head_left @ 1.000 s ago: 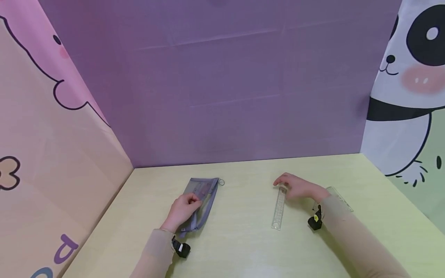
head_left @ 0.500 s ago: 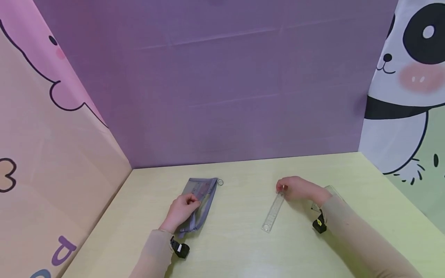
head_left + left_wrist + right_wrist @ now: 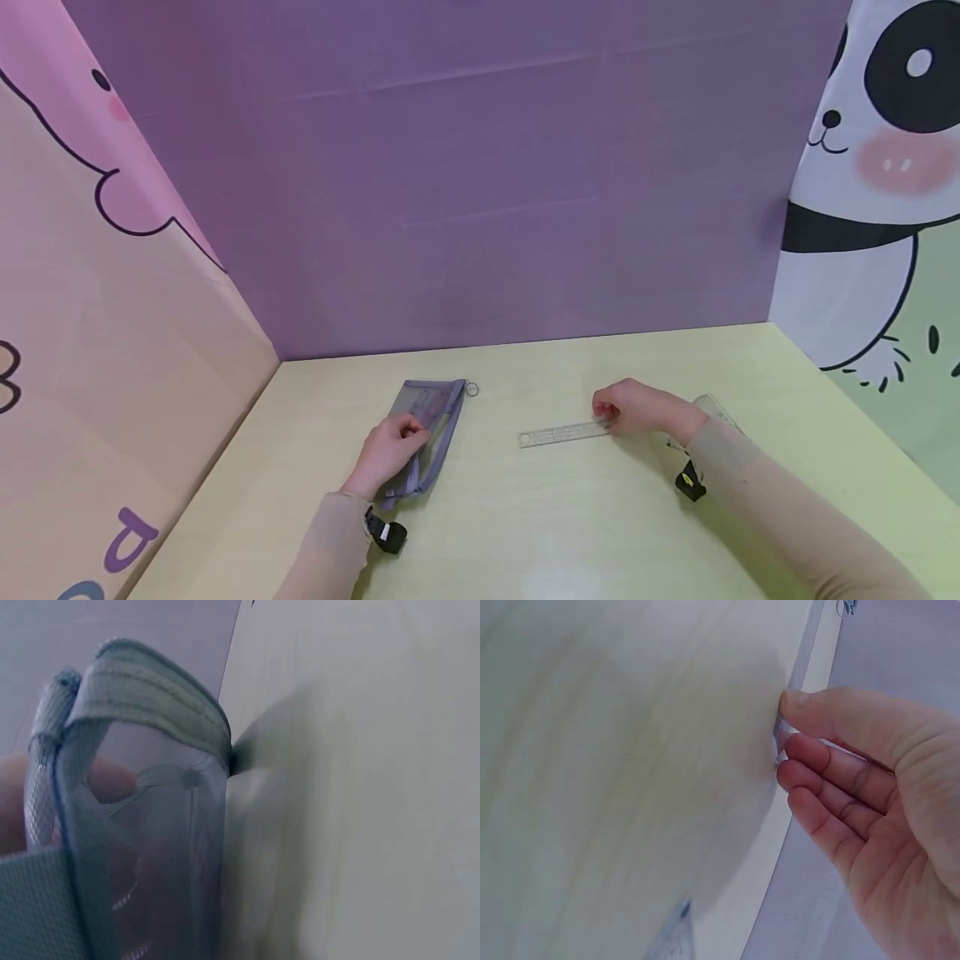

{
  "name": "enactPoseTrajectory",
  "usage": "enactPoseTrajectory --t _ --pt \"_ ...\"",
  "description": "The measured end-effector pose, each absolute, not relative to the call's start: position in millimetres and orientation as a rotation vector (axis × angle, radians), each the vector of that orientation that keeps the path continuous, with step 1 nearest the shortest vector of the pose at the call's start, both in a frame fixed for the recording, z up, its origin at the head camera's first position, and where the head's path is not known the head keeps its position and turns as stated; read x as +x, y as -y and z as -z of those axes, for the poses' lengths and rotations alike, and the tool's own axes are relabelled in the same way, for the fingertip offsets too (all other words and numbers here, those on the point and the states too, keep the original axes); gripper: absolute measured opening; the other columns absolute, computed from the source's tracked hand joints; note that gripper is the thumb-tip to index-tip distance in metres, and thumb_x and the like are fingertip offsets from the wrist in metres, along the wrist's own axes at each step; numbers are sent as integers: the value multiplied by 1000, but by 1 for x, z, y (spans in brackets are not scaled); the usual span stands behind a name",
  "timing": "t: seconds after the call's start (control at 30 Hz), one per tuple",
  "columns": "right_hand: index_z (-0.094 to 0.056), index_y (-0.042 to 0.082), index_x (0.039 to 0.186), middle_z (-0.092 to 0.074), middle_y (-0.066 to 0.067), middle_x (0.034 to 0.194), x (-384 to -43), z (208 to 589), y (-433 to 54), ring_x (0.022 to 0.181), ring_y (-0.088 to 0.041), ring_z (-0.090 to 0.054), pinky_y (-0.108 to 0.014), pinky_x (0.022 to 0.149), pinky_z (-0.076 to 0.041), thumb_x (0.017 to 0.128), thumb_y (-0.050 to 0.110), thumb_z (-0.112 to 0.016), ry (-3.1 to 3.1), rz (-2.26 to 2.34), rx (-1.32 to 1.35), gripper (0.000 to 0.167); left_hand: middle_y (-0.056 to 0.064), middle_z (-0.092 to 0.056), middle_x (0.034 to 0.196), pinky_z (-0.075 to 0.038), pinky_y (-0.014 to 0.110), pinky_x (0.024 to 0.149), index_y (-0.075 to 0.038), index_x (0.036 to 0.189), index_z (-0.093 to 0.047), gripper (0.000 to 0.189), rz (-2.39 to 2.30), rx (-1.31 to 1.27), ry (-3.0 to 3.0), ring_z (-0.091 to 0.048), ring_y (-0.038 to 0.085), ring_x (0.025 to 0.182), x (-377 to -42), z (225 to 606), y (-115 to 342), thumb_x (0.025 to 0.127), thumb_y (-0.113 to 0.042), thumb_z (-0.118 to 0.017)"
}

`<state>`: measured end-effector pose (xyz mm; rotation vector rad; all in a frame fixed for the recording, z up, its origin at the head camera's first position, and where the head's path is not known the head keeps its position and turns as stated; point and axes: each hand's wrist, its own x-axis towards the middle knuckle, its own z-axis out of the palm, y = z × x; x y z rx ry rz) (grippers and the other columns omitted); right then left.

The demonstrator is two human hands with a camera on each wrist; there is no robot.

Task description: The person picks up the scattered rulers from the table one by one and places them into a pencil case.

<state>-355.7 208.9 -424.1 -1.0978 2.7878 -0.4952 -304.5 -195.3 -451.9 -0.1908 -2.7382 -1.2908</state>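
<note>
On the left of the table lies a see-through zip pencil pouch [image 3: 442,454] with purple-grey edging. My left hand [image 3: 386,454] pinches its side edge, lifting it so the mouth gapes. The left wrist view shows the pouch's trimmed rim [image 3: 172,705] raised, with a finger [image 3: 11,787] behind the zip edge. Further right, my right hand [image 3: 633,408] pinches one end of a clear ruler [image 3: 564,435] between thumb and fingers. That ruler points left toward the pouch, close over the table. In the right wrist view it appears nearly edge-on beyond the fingertips.
A second clear plastic piece with markings [image 3: 712,408] lies on the table behind my right forearm, partly hidden; its pointed corner [image 3: 676,941] shows in the right wrist view. A metal ring [image 3: 472,389] hangs at the pouch's far corner. A purple cloth wall [image 3: 525,208] closes off the back.
My right hand has taken hold of the ruler's far end and swung it from pointing toward me to pointing left. The left hand stays at the pouch.
</note>
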Motion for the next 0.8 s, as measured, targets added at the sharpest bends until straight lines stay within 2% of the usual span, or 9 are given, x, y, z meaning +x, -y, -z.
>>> enactPoseTrajectory --t 0.27,0.43,0.8 --pt "-60 10 90 -50 4 75 -354 423 -206 71 -12 -44 -28 66 -39 75 -5 -67 -2744 511 -960 22 -2 -54 66 -37 31 61 -10 80 -64 8 1298 -165 2746 -46 15 61 -306 454 196 88 -14 -63" --pt "-57 8 94 -48 1 74 -353 422 -206 69 -12 -42 -28 64 -37 70 -6 -66 -2708 572 -915 29 -3 -52 65 -37 31 60 -9 81 -64 8 1293 -175 2740 -46 15 60 -305 452 196 88 -13 -63" --pt "-51 9 95 -46 2 74 -353 427 -206 66 -11 -41 -27 61 -36 67 -6 -66 -2725 593 -983 36 -3 -52 65 -37 31 60 -10 81 -64 8 1290 -172 2738 -46 15 60 -305 453 197 87 -13 -63"
